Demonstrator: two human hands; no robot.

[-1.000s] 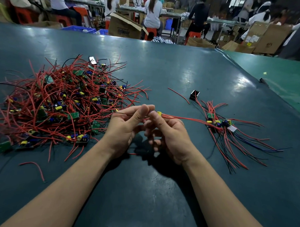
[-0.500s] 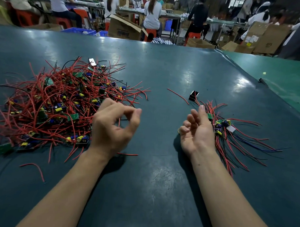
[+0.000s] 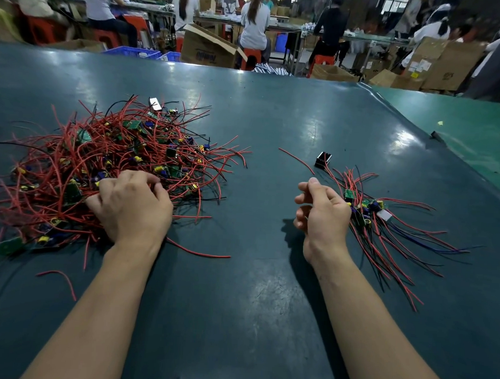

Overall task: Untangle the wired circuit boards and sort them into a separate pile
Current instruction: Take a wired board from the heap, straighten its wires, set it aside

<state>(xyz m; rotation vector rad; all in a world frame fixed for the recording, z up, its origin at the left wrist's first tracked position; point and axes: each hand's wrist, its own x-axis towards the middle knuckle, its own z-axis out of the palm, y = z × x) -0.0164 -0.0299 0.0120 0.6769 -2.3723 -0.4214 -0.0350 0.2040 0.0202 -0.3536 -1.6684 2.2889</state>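
wired circuit boards (image 3: 110, 170) mostly remain tangled on the counter (image 3: 273, 127), left hand (image 3: 132, 205) fingers curled into that heap, right hand (image 3: 321, 217) loosely curled and apparently empty beside the small sorted pile (image 3: 383, 222).

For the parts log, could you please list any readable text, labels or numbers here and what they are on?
Nothing can be read.
Open cardboard box: dark printed mark, blurred.
White tag in the sorted pile: blank or too small.
White tag on the tangled pile: unreadable.
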